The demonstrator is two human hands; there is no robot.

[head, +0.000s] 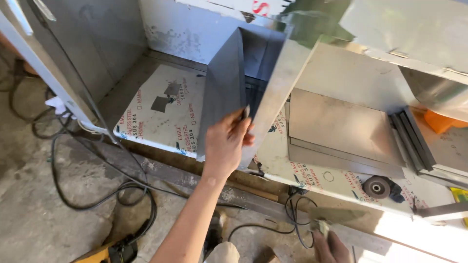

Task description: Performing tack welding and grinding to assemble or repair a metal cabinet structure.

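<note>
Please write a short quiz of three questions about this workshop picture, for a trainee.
1. True or false: the left hand grips the folded metal sheet.
2. Where does the grinding disc lie? A in the left hand; B on the film-covered worktop; C on a shelf above.
3. Fill in: the black cables lie on the ___.
Key: 1 true; 2 B; 3 floor.

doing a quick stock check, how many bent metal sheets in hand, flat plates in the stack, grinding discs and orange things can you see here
bent metal sheet, held by the left hand: 1
flat metal plates, stacked: 2
grinding disc: 1
orange object, partly hidden: 1
total: 5
</note>
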